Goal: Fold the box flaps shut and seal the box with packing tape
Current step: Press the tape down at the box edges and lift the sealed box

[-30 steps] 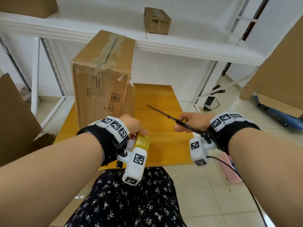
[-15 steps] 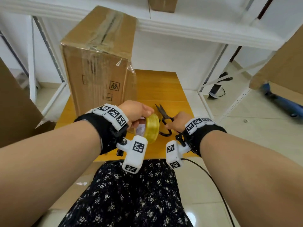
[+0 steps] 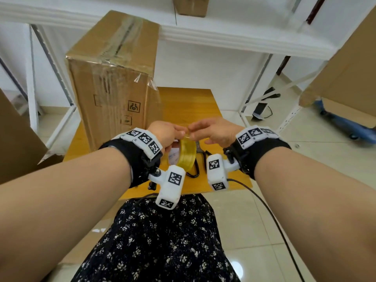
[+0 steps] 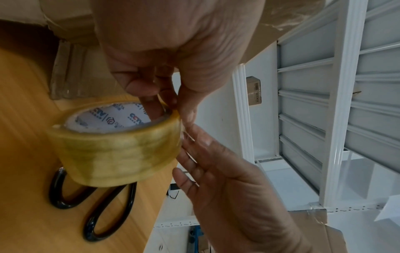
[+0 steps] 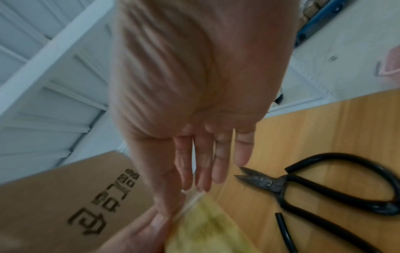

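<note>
The left hand [image 3: 165, 133] is holding the tape roll [image 3: 186, 154] upright just above the table [image 3: 203, 110], its fingers [image 4: 138, 86] hooked through the core and its thumb lying on the outer rim. The right hand [image 3: 215, 132] is meeting the roll at its top edge; its fingers [image 5: 203, 164] are lying straight and close together, the thumb and forefinger working at the rim where a thin clear strip shows. Whether they are truly pinching the loose end I cannot tell, since the wrist view is blurred there.

The box [image 3: 114, 78] is standing tall at the table's left, flaps down and clear tape already running along the top seam, a loose corner of film lifting at its near edge. The scissors [image 5: 320, 186] are lying on the table beside the roll, untouched.

The roll looks light and stiff, easy to steady by its core. The film itself is probably thin, slick on its back and sticky underneath, likely to fold onto itself, so the free end wants taking across its full width.
</note>
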A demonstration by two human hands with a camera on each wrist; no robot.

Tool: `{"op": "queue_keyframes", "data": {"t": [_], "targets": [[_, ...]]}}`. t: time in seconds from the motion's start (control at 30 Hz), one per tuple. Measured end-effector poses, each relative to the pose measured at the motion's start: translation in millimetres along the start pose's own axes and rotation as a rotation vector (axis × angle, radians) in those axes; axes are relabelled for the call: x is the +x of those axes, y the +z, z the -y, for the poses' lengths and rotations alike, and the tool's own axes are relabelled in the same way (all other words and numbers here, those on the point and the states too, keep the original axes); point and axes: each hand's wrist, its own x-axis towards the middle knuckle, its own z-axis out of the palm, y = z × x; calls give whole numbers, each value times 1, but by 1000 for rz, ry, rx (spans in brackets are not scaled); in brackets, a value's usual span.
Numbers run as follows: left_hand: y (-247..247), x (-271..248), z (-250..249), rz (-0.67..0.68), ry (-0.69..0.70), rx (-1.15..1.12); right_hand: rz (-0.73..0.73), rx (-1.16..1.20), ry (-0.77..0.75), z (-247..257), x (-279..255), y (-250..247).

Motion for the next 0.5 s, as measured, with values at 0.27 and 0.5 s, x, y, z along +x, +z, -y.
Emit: {"op": "queue_keyframes", "data": {"t": [0.27, 0.5], "targets": [[-1, -19, -15, -71, 111, -14, -172, 132, 28, 3, -11, 4], [-7, -27, -22, -51, 192, 1, -187, 305, -38, 16, -22, 8]]}}
